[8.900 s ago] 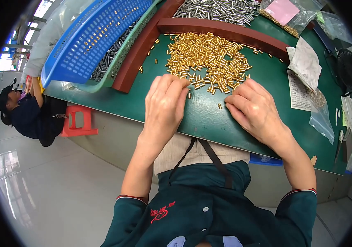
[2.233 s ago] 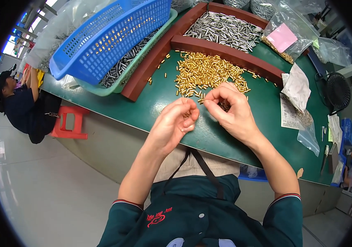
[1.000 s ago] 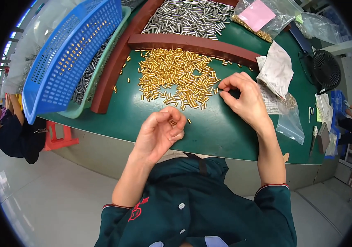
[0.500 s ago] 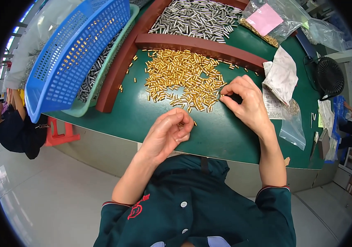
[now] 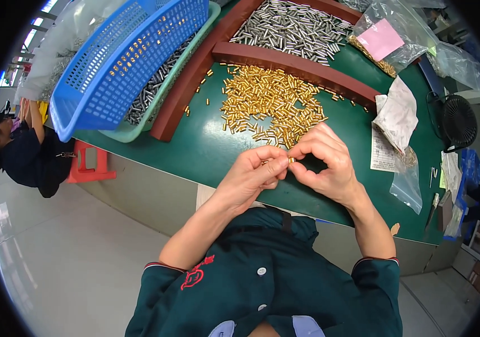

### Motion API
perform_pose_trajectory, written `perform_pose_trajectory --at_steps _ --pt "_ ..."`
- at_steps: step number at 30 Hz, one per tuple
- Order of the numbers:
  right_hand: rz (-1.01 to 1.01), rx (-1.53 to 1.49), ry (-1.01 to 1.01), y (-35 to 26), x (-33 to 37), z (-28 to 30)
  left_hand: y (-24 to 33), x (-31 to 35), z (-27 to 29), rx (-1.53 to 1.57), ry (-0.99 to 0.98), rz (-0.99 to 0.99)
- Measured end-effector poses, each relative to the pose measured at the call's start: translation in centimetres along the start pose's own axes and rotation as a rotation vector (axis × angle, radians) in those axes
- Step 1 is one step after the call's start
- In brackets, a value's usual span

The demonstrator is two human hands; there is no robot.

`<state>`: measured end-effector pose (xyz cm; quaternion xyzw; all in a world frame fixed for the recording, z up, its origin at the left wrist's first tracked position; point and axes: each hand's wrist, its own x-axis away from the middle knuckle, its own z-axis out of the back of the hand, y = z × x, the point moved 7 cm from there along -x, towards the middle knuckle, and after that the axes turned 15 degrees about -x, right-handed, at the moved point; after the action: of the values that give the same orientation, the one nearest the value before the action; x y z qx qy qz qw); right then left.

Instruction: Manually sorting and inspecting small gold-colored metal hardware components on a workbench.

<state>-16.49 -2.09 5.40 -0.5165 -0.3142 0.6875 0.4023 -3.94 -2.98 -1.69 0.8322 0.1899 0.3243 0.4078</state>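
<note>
At frame centre, my left hand and right hand meet, fingertips pinched together on one small gold pin over the green worktop.

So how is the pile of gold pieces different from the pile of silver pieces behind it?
The gold pieces are brass-yellow; the silver pieces are grey metal. The gold pieces lie loose on the green table, with strays around; the silver pieces sit behind the brown wooden rail, inside the frame. The gold pile is nearer both hands. Both are small cylinders, heaped in many directions.
</note>
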Motion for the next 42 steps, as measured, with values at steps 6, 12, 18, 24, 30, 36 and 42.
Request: perform_pose_trajectory --at_steps 6,12,18,24,30,36,42 --pt "-0.037 -0.034 -0.009 0.2 0.3 -0.1 -0.2 -0.1 0.1 -0.007 0.032 0.005" --pt "-0.081 -0.084 -0.032 0.4 0.4 -0.2 -0.2 -0.1 0.1 -0.011 0.042 0.015" --pt "-0.034 -0.011 0.01 0.2 0.6 -0.2 -0.3 -0.1 0.2 -0.008 0.047 0.011" --pt "-0.039 0.003 0.009 0.2 0.6 -0.2 -0.3 -0.1 0.3 0.002 0.051 0.005" --pt "0.013 0.065 0.001 -0.1 0.6 -0.4 -0.1 -0.1 0.1 -0.002 -0.003 -0.001" --pt "-0.057 -0.054 -0.042 0.1 0.6 -1.0 0.1 0.0 0.3 0.066 -0.041 0.036" --pt "-0.036 0.021 -0.072 -0.3 0.7 -1.4 0.1 0.1 0.3 0.072 -0.057 0.051"
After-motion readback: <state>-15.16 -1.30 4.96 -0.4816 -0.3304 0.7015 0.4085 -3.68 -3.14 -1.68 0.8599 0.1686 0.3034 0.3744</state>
